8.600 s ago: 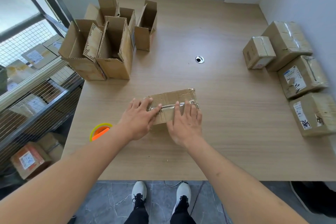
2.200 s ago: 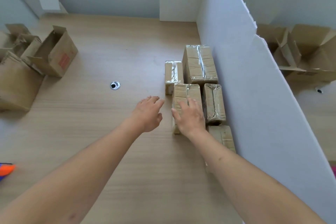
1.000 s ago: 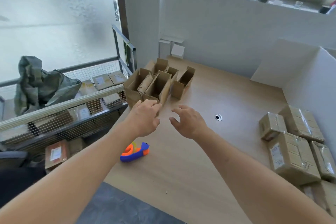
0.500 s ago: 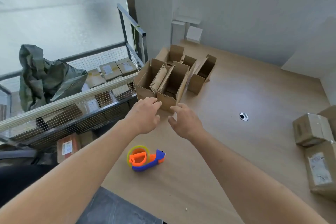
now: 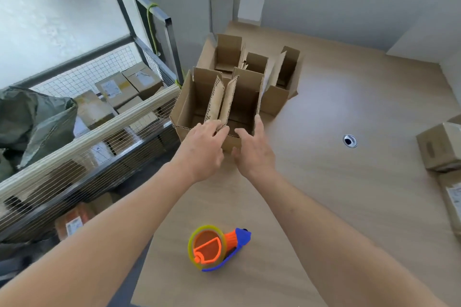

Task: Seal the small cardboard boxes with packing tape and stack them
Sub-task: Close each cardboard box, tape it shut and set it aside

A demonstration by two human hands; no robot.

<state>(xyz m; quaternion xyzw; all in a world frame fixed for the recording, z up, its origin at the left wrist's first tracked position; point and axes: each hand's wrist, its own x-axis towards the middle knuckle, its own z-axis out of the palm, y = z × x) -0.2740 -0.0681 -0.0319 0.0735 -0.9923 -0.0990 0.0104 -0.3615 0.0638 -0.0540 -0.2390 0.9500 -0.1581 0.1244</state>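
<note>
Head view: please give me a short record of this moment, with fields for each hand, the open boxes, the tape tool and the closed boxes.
left hand: fingers on the near flaps of the front open box; grip not clear
right hand: open, fingers straight, at the right near corner of the same box
open boxes: a cluster at the far left of the table, flaps up
tape tool: lies on the table near the front edge, untouched
closed boxes: at the right edge of the table, partly out of view
</note>
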